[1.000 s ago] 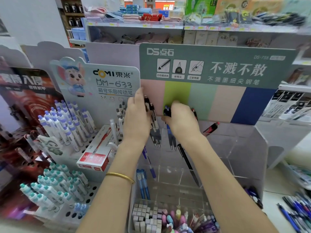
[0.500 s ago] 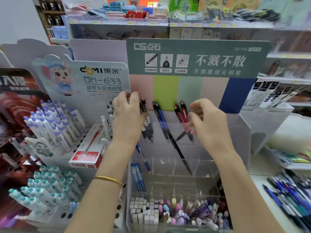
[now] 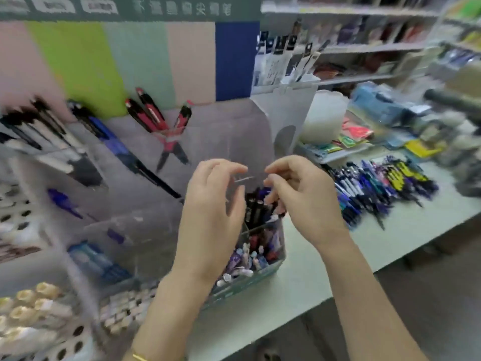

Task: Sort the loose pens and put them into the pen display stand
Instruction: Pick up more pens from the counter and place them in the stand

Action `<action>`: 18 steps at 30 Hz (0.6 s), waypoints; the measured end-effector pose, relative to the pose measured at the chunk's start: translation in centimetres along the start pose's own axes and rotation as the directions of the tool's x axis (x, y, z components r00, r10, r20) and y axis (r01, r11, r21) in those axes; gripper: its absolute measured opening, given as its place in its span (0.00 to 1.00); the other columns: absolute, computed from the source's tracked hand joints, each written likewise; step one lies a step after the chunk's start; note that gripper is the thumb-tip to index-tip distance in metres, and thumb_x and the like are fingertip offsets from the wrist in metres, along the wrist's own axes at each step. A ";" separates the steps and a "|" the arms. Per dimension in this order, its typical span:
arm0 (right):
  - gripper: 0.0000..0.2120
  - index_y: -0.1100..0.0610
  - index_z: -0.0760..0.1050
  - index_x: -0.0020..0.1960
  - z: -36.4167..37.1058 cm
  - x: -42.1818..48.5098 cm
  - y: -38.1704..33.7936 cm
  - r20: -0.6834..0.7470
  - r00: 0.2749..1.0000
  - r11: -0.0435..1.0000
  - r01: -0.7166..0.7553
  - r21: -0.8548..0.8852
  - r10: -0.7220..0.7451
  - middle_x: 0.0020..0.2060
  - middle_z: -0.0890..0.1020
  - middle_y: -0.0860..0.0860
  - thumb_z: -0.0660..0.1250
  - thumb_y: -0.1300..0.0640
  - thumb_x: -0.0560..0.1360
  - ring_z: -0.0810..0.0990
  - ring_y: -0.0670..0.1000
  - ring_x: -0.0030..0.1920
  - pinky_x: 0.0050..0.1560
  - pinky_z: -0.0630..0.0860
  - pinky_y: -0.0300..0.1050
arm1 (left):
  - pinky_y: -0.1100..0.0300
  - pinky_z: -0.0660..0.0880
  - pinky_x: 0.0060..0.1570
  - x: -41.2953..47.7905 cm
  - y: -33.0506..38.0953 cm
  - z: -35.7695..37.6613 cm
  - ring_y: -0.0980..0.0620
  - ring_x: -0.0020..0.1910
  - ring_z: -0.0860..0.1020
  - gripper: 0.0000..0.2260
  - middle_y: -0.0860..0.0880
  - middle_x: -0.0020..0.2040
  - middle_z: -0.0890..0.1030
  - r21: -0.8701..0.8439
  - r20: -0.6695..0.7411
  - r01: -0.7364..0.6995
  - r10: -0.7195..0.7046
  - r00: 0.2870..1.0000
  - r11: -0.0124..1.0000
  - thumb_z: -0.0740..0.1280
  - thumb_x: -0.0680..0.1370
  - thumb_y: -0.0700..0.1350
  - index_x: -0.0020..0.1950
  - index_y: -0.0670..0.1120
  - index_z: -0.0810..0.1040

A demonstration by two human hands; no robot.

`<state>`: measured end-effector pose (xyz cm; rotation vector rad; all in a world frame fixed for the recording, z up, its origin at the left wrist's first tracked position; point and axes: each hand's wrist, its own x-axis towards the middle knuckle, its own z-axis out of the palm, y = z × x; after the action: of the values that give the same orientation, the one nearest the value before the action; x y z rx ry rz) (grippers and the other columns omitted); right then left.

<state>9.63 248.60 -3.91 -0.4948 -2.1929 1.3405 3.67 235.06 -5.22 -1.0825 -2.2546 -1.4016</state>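
Left hand: the left hand (image 3: pixel 210 217) is held in front of the pen display stand (image 3: pixel 234 131), with the fingers loosely bent. Nothing is seen in it.
Right hand: the right hand (image 3: pixel 304 204) is held just beside the left one, with the fingers loosely bent too. No pen is seen in it, but the picture is blurred.
Pens in the stand: red pens (image 3: pixel 153 115), a blue pen (image 3: pixel 114 142) and black and white pens (image 3: pixel 44 136) are leaned in the back row. Some dark pens (image 3: pixel 253 207) are stood in a front box, close under the fingers.
Loose pens: a big pile of loose pens (image 3: pixel 377 188) is left on the worktop (image 3: pixel 338 256), to the right of the stand and well apart from both hands.
What has changed: a moment ago both hands were up at the back row, by the pens there. Now they are pulled back and down, and the view is turned to the right.
What it means: the last pens seem to be put away. Most of the job is still to be done.
Next step: more pens are likely to be fetched from the pile.
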 end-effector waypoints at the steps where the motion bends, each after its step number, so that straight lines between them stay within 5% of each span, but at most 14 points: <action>1: 0.13 0.50 0.74 0.42 -1.4 -0.3 1.4 -0.018 0.999 0.999 -0.037 -0.011 0.037 0.36 0.81 0.53 0.63 0.68 0.76 0.81 0.48 0.30 0.26 0.75 0.42 | 0.65 0.71 0.50 -0.3 0.6 1.9 0.57 0.50 0.73 0.10 0.52 0.51 0.74 -0.041 0.056 0.008 -0.006 0.998 0.999 0.66 0.76 0.33 0.54 0.44 0.77; 9: 0.10 0.54 0.73 0.47 -12.6 0.2 17.4 -0.065 0.922 0.914 -0.386 -0.123 0.381 0.40 0.80 0.54 0.59 0.67 0.77 0.79 0.44 0.29 0.28 0.75 0.41 | 0.71 0.67 0.44 -2.6 3.2 17.8 0.63 0.48 0.74 0.09 0.55 0.52 0.74 -0.090 0.438 0.213 -0.154 0.886 0.973 0.64 0.78 0.39 0.55 0.50 0.76; 13: 0.08 0.55 0.73 0.50 -17.8 2.6 24.3 0.021 0.894 0.876 -0.434 -0.211 0.448 0.40 0.79 0.52 0.59 0.67 0.78 0.80 0.47 0.33 0.31 0.78 0.43 | 0.66 0.69 0.54 -3.3 2.1 28.0 0.62 0.51 0.74 0.12 0.51 0.60 0.72 0.037 0.423 0.525 -0.489 0.762 0.850 0.63 0.80 0.44 0.64 0.49 0.73; 18: 0.07 0.56 0.74 0.50 -23.1 5.1 28.9 0.116 0.852 0.840 -0.466 -0.277 0.511 0.40 0.80 0.51 0.60 0.66 0.79 0.81 0.50 0.34 0.30 0.76 0.40 | 0.56 0.59 0.69 -3.5 2.9 38.4 0.45 0.71 0.63 0.26 0.42 0.72 0.63 0.208 0.320 0.761 -0.778 0.541 0.614 0.62 0.81 0.50 0.75 0.41 0.59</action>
<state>20.56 280.57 -19.92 -1.1341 -2.5051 1.4183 13.87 267.16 -24.30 -0.2872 -3.2901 -1.4706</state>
